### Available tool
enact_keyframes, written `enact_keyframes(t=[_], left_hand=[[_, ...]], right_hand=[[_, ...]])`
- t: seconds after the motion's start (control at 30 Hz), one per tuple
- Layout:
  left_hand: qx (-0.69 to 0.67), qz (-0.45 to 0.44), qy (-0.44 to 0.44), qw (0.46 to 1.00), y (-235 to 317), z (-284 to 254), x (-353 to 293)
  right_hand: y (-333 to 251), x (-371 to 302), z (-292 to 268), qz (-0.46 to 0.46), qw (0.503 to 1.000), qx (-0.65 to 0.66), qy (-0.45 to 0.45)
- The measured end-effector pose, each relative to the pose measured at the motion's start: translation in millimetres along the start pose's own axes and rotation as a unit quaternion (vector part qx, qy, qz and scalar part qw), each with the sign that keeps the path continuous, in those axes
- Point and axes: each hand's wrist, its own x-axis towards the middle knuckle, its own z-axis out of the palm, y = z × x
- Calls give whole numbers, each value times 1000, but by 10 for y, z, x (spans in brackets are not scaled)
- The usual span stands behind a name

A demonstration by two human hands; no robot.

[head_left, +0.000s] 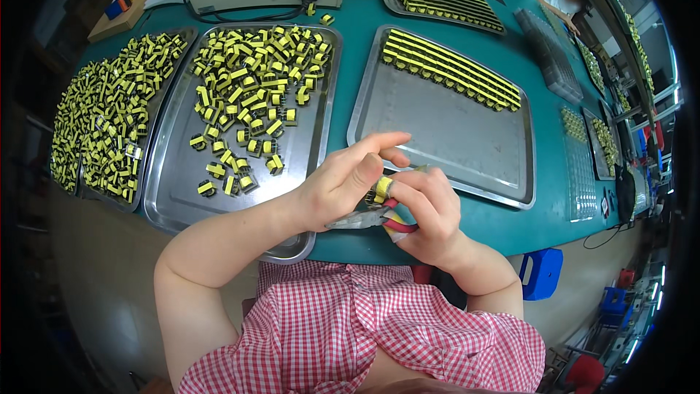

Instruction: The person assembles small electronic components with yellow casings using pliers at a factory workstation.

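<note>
Yellow part (383, 188) is pinched in left hand (343, 182) fingers above surface (350, 44) edge; pliers (368, 219) are gripped by right hand (430, 215). Loose-parts tray (171, 190) is set left, half-filled tray (437, 131) just behind, partly blocked by hands.

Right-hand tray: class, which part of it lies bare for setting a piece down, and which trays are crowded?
The right tray is bare from its near rim up to the neat rows of yellow parts along its far edge. The middle tray has bare metal only at its near end. The left tray is heaped full.
</note>
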Motion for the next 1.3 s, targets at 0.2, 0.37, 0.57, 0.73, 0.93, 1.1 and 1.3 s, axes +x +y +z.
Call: enact_keyframes(t=[0.2,0.37,0.57,0.73,0.93,1.1,1.3], left_hand=[[-21,-13,-3,1000,3,4,28],[-26,-5,-7,1000,3,18,22],[-11,-3,-21,1000,0,30,27],[-13,8,1,1000,-25,54,36],[-96,-58,-1,994,121,113,26],[-120,-53,8,991,99,114,24],[-101,-40,9,994,77,112,20]], right_hand=[[-4,17,4,-2,1000,-9,4],[-34,29,-19,21,1000,20,-5],[-66,40,-37,25,1000,15,-5],[-81,50,-42,19,1000,15,-6],[-62,36,-13,-5,998,40,38],[-48,32,18,2,998,46,48],[-68,50,19,8,998,41,57]])
